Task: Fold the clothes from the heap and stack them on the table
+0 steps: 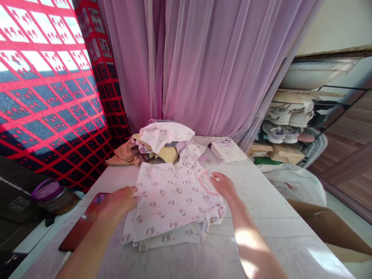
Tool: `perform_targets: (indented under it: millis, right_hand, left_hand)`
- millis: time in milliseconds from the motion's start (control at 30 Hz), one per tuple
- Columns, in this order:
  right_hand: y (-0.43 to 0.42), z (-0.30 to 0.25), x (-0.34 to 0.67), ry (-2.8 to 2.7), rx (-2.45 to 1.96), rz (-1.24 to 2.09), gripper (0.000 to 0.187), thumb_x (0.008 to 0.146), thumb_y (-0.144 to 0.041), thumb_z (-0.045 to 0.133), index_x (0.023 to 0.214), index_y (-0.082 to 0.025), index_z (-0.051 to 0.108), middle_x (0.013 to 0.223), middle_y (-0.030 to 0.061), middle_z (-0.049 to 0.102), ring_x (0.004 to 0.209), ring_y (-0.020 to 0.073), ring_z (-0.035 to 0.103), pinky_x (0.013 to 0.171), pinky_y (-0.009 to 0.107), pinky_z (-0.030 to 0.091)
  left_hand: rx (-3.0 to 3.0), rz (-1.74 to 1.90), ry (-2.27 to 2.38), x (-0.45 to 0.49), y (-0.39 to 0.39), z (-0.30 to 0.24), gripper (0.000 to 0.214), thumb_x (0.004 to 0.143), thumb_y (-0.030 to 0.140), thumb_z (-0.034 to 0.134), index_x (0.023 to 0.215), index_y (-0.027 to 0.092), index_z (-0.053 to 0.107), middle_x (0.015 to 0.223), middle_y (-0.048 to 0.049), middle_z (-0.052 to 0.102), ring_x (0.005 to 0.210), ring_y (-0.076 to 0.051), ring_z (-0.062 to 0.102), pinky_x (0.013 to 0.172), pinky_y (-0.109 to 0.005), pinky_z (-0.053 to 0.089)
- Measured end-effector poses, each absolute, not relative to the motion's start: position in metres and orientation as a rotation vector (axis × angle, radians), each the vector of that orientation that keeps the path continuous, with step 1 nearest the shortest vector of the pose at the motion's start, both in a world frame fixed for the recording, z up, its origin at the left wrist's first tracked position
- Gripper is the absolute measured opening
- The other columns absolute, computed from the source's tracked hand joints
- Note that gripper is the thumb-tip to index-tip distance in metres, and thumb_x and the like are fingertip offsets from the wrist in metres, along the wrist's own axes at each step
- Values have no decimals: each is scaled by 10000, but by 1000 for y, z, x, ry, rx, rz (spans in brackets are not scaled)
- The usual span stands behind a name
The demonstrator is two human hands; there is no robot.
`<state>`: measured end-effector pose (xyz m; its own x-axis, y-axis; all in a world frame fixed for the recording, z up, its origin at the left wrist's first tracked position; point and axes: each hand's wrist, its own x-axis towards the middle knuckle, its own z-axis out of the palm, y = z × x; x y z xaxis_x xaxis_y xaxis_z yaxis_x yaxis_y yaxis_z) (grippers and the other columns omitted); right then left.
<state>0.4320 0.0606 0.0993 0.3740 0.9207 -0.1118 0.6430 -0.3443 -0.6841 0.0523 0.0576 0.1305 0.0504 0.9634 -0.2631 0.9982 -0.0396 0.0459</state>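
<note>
Hands (120,201) on pink-print top (171,205), tag (135,243) unreadable

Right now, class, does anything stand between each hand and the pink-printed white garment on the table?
Nothing visible does: the left hand and the right hand both rest directly on the pink-printed white garment, the right hand at its pink trim.

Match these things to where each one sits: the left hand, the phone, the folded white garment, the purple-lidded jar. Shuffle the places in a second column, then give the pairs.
Things
1. Left hand
2. Phone
3. Folded white garment
4. Purple-lidded jar

Places
A. Far end of the table, right of the heaped clothes
B. Beyond the table's left edge
C. On the pink-printed garment
D. Flat on the table, partly under the left forearm

Pairs: 1C, 2D, 3A, 4B
</note>
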Motion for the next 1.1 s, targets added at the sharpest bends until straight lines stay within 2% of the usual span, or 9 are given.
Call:
perform_targets:
  millis: [167,267,433,533,633,800,933,1033,1100]
  right_hand:
    - [136,106,402,-1123,-1894,941,424,850,-288,512,1264,-198,542,1287,99,591,744,141,696,582,220,486]
    - [168,96,388,-1050,-1855,989,473,831,-301,567,1284,-176,509,1186,120,642,698,131,691,503,190,461]
    - [186,79,384,-1010,-1855,1029,309,729,-250,681,1012,-136,630,625,12,656,510,130,612,441,190,442]
    - [182,80,400,-1012,-1856,959,104,728,-249,658,772,-158,635,474,-31,555,476,136,581,428,194,432]
    - [176,89,424,-970,-1841,786,150,802,-310,553,817,-181,628,586,-9,617,575,151,633,491,203,468]
    - [177,101,443,-1015,-1885,346,313,844,-355,440,1006,-173,637,908,73,704,844,208,663,734,286,506]
    - [171,97,437,-1058,-1951,307,402,770,-304,522,1128,-157,631,1115,118,672,1025,259,608,896,365,457]
    - [140,86,425,-1189,-1921,333,437,810,-294,482,1218,-193,602,1197,90,650,1010,225,622,895,351,467]
    - [106,75,414,-1453,-1820,365,402,860,-306,441,1215,-233,616,1194,62,660,1014,206,630,893,343,478]
  left_hand:
    - [2241,157,1993,60,131,126,399,896,255,387,1255,206,556,1361,-118,539,1167,-293,564,913,-405,454]
    - [2314,225,1887,65,166,115,454,891,249,408,1337,196,476,1432,-98,478,1249,-257,502,987,-364,413]
    - [2327,144,1808,66,195,92,504,845,376,513,1330,239,492,1289,-100,592,1115,-264,589,900,-349,456]
    - [2321,93,1817,66,196,86,337,816,373,546,1104,226,640,1080,-102,658,973,-268,627,794,-343,475]
    - [2318,160,1859,72,194,93,224,844,314,487,939,205,657,973,-90,655,913,-250,623,761,-329,464]
    - [2196,513,2025,102,196,114,226,865,301,460,973,219,640,1039,-75,639,937,-240,621,783,-325,464]
    - [2051,664,2040,120,190,107,369,857,253,459,1207,188,558,1306,-118,542,1040,-250,615,859,-353,483]
    - [2193,780,1894,118,161,84,482,872,271,442,1349,196,454,1488,-118,379,1219,-257,526,959,-371,457]
    - [2440,696,1640,110,133,66,479,910,357,410,1369,226,456,1491,-90,399,1315,-255,438,1052,-398,386]
